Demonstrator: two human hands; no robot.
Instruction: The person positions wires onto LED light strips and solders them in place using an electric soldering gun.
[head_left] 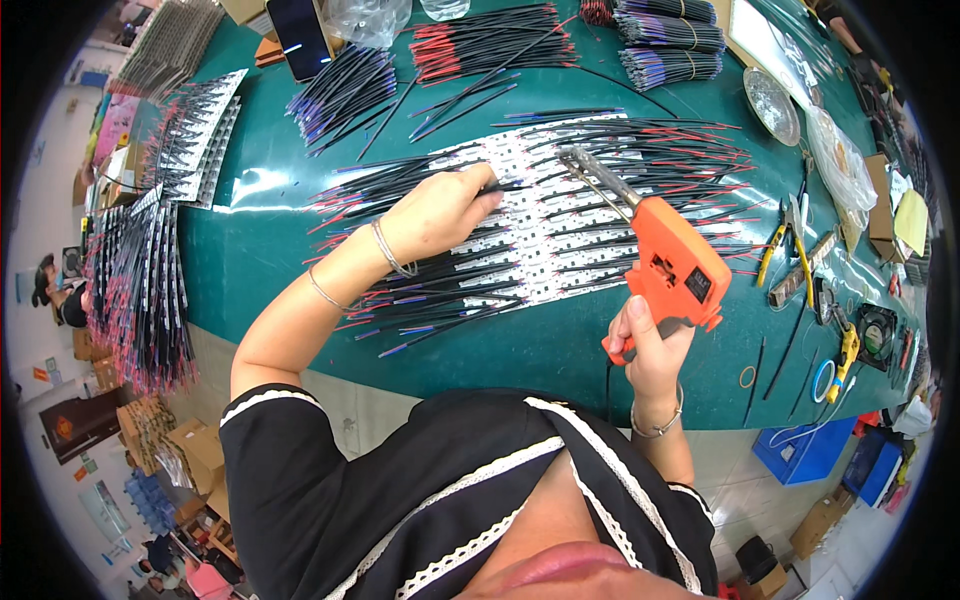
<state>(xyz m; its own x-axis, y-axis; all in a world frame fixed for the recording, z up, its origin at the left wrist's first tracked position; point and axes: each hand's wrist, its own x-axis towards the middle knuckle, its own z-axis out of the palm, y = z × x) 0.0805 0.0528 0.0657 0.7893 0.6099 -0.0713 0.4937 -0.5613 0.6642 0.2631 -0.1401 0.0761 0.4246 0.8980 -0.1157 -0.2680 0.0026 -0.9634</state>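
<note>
My right hand (650,345) is wrapped round the grip of an orange soldering gun (680,262). Its metal tip (580,160) points to the far left, over white circuit board strips (535,225) laid side by side. Black wires with red and blue ends fan out from both sides of the strips. Above the strips' left half, my left hand (440,212) is closed in a pinch, with a dark wire (508,187) at its fingertips. The hand partly hides the wires beneath it.
Bundles of wires (490,45) and a phone (300,38) lie at the back of the green table (260,270). Wired boards (140,290) hang over the left edge. To the right are pliers (797,245), a metal dish (771,105) and a small black fan (877,333).
</note>
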